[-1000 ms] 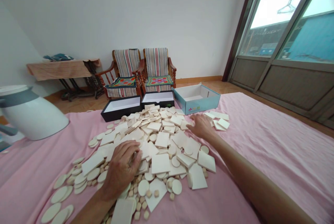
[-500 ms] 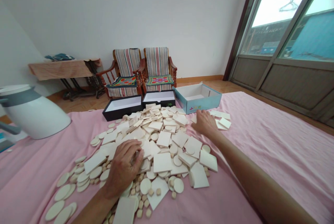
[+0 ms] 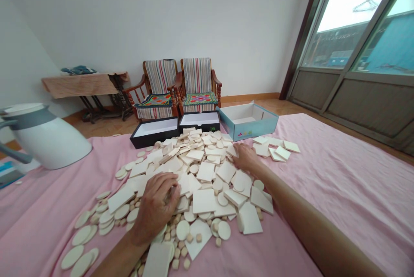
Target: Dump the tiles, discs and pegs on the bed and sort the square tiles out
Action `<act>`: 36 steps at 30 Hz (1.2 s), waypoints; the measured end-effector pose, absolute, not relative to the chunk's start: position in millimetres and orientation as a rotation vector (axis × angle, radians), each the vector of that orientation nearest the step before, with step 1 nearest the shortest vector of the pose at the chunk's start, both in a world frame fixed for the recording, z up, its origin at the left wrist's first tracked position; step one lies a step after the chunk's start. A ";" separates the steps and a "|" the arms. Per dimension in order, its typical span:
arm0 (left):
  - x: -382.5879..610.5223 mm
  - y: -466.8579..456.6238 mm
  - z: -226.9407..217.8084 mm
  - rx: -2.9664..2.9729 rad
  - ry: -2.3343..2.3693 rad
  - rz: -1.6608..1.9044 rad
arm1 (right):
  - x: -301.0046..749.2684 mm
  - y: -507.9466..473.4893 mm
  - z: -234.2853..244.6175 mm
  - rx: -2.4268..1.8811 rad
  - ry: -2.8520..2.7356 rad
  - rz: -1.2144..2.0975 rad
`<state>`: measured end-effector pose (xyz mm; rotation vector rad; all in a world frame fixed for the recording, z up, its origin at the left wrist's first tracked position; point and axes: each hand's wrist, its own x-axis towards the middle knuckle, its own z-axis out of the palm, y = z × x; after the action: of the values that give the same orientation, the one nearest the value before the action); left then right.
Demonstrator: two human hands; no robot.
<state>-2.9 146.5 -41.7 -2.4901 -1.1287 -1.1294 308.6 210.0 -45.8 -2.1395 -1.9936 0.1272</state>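
Observation:
A heap of pale wooden pieces (image 3: 203, 201), made up of square tiles, round discs and small cubes, is spread over the pink cloth. My left hand (image 3: 158, 201) rests on its left-middle part, fingers loosely curved and thumb apart, touching pieces; what lies under the palm is hidden. At the heap's far right edge, my right hand (image 3: 245, 157) has its fingers bent over a square wooden tile (image 3: 231, 151). Just beyond that hand, several loose square tiles (image 3: 282, 153) lie in a small group on the cloth.
Behind the heap stand two black-sided boxes with white insides, a left one (image 3: 139, 141) and a middle one (image 3: 199, 127), plus a light-blue box (image 3: 250, 129). A white jug (image 3: 56, 143) is at the left. Two wooden chairs (image 3: 197, 76) stand beyond the pink cloth (image 3: 336, 173).
My right hand has moved left and slightly nearer, from beside the loose tiles to the heap's edge. More loose tiles show at the right. The left hand stays put; the view has shifted slightly.

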 end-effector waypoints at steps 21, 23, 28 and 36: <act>-4.1 147.0 -43.0 -2.499 -1.133 -1.142 | 301.1 247.7 -27.2 -1.950 -2.252 -0.042; -3.6 146.2 -42.4 -2.500 -1.135 -1.148 | 293.8 265.8 -30.0 -1.930 -2.315 -0.020; -3.8 144.6 -41.9 -2.509 -1.157 -1.148 | 289.4 295.9 -33.7 -1.979 -2.434 0.071; -3.4 143.2 -41.5 -2.503 -1.162 -1.155 | 288.1 280.5 -37.0 -2.026 -2.369 -0.048</act>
<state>-3.4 143.2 -41.5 -2.5035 -1.1621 -1.1547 288.1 280.5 -37.0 -2.0262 -2.3691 -0.0483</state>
